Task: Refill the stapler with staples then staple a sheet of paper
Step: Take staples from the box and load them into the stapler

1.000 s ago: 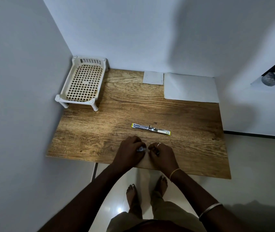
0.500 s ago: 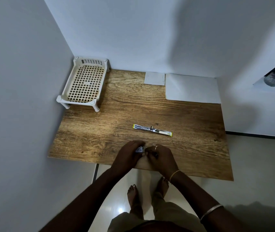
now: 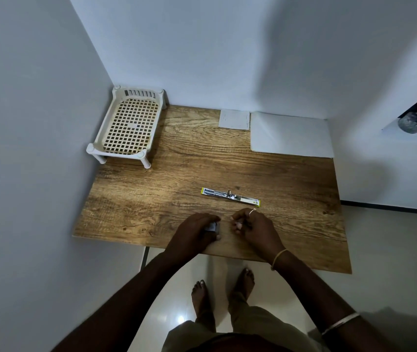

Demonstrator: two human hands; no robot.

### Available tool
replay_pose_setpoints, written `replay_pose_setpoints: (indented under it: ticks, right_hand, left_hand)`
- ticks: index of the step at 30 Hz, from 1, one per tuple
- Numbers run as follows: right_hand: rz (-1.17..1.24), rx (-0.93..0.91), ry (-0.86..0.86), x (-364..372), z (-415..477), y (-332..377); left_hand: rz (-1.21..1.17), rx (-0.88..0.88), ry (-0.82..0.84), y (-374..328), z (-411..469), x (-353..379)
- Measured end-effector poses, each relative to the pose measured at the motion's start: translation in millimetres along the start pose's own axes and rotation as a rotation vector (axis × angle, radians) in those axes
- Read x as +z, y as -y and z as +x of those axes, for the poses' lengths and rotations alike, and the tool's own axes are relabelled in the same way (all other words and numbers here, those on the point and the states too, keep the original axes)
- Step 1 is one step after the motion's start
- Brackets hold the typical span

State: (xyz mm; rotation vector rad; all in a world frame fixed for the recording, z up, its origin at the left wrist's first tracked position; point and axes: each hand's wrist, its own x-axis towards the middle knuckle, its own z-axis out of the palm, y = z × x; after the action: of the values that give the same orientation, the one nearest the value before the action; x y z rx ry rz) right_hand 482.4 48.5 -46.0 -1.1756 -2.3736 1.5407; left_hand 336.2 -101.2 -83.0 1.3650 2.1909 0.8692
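We have the stapler (image 3: 230,196) lying opened out flat on the wooden table (image 3: 151,199), just beyond our hands, its long axis running left to right and tipped slightly nearer at the right end. That puts it closest to our right hand (image 3: 251,226), whose fingers are curled together as if pinching something small (too small to make out, perhaps a strip of staples). Our left hand (image 3: 194,231) is closed around a small pale box (image 3: 212,226) resting near the table's front edge. The two hands sit apart. We judge the next move is a short forward reach by the right hand. Far right lies a white sheet of paper (image 3: 291,134), well apart; a plastic rack (image 3: 128,123) fills the far left corner against the pale walls.
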Motion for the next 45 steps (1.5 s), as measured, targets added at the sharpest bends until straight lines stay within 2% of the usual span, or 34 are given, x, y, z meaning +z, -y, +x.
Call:
replay_pose_setpoints:
  ticks: [3, 5, 7, 9, 13, 16, 21, 27, 34, 41, 43, 45]
  right_hand:
    - [-0.014, -0.034, -0.05, -2, -1, 2]
    - [0.018, -0.089, -0.075, 1, -3, 6]
    - [0.041, -0.147, -0.085, 7, -5, 11]
    - [0.057, -0.183, -0.102, 11, -5, 15]
    - [0.069, -0.217, -0.155, 12, -2, 17]
    - [0.046, -0.244, -0.148, 11, 1, 16]
    - [-0.013, -0.273, -0.051, 9, 3, 13]
    - [-0.152, -0.345, -0.043, 4, 10, 18]
    - [-0.23, -0.354, 0.012, 8, 9, 16]
    - [-0.267, -0.349, 0.02, 17, 11, 18]
    - [-0.296, -0.344, 0.017, 19, 12, 18]
    - [-0.299, -0.297, -0.006, 20, 11, 16]
  left_hand:
    - [0.023, 0.086, -0.085, -6, -1, -7]
    - [-0.035, 0.031, -0.166, -15, -2, -9]
    - [-0.242, -0.154, -0.197, -29, -1, -10]
    - [-0.492, -0.31, -0.16, -40, 3, -11]
    - [-0.834, -0.404, -0.145, -47, 8, -16]
    - [-0.939, -0.421, -0.146, -44, 9, -17]
    - [-0.927, -0.443, -0.158, -37, 9, -16]
    - [-0.845, -0.42, -0.128, -31, 12, -22]
    - [-0.54, -0.325, -0.08, -27, 13, -24]
    - [-0.525, -0.335, -0.101, -24, 9, -24]
    - [-0.428, -0.303, -0.117, -22, 7, -25]
    - [-0.227, -0.221, -0.117, -14, 5, -27]
